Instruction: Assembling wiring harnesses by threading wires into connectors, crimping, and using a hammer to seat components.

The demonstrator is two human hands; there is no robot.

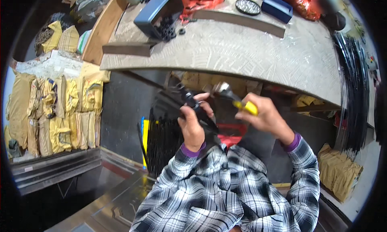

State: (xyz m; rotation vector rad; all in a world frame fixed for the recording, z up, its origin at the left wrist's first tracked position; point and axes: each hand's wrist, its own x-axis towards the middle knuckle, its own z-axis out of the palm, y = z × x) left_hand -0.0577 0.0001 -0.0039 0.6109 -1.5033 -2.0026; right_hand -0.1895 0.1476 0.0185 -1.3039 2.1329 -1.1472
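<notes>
My left hand [192, 129] is closed around a slim black part [186, 96], tilted in front of my lap; its fine details are blurred. A long dark rod [145, 79] runs from near the table edge toward that hand. In my right hand [264, 114] is a hammer [229, 92], gripped by its yellow and black handle. The shiny metal head is raised just right of the black part, apart from it and smeared by motion. Beside my left forearm stands a bundle of thin black rods [163, 145].
Across the front is a pale worktable [242, 50]. On it are a blue bin [159, 14] spilling small black parts, a round dish [248, 7], a blue box [277, 8] and red plastic bags [201, 0]. Long black strips [352, 91] hang at right. Tan sacks [60, 111] lie left.
</notes>
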